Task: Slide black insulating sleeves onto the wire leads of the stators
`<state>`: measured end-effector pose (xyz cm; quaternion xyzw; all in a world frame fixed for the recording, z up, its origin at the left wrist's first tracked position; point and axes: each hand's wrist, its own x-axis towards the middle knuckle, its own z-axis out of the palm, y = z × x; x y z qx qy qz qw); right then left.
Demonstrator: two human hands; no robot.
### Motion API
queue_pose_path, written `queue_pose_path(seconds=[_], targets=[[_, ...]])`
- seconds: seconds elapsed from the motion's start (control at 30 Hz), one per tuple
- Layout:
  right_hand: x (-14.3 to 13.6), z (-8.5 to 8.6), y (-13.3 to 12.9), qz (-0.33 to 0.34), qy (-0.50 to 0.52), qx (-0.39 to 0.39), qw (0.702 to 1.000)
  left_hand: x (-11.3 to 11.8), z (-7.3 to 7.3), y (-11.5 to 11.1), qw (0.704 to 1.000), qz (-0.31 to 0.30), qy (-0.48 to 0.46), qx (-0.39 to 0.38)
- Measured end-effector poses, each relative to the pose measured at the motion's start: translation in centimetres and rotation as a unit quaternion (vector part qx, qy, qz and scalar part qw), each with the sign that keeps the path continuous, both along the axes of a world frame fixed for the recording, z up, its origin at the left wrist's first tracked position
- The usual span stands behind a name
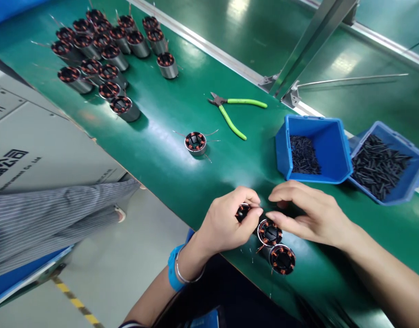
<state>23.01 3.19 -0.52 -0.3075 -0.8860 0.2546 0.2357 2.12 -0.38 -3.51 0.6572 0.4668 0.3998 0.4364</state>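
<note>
My left hand is curled around a motor stator, a short metal cylinder wound with copper. Its thumb and forefinger come close together at the stator's right side, and whatever thin piece may be between them is too small to make out. Just right of those fingertips is my right hand, its thumb and forefinger apart with nothing visible between them. Below it, two more stators stand side by side near the table's front edge, copper windings facing up.
A lone stator with spread wires stands mid-table. Green-handled cutters lie open beyond it. Two blue bins hold short black sleeve-like pieces. Several stators crowd the far left. A metal post rises at the back edge.
</note>
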Motion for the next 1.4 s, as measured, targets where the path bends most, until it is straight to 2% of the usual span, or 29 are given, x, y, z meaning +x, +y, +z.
queue_pose_path(seconds=[0.17,0.4,0.57,0.7,0.9,1.03,1.13,1.23,1.4], targets=[[0.4,1.0,0.4,0.048,-0.010,0.031,0.998,0.1,0.1,0.1,1.000,0.003,0.002,0.008],[-0.7,0.7,0.3,0.038,-0.030,0.023,0.999,0.1,-0.1,0.0,1.000,0.000,0.001,0.023],[-0.3,0.6,0.2,0.036,-0.020,0.012,0.999,0.0,-0.1,-0.1,1.000,0.002,-0.001,0.029],[0.2,0.7,0.2,0.015,-0.017,0.031,0.999,0.0,-0.1,0.0,1.000,-0.004,-0.003,0.024],[-0.3,1.3,0.3,0.050,-0.059,0.071,0.994,0.0,0.0,0.0,1.000,0.001,0.012,0.020],[-0.4,1.6,0.8,0.069,-0.087,0.094,0.989,-0.4,0.9,-1.3,0.992,0.055,0.082,0.076],[-0.3,1.4,1.4,0.093,-0.079,0.088,0.989,-0.9,1.2,-2.6,0.982,0.087,0.151,0.067],[-0.7,1.0,1.9,0.105,-0.064,0.070,0.990,-1.7,0.7,-3.0,0.987,0.066,0.126,0.072],[-2.0,-0.2,2.1,0.121,-0.027,0.029,0.992,-2.8,-0.1,-2.3,0.995,0.004,0.068,0.079]])
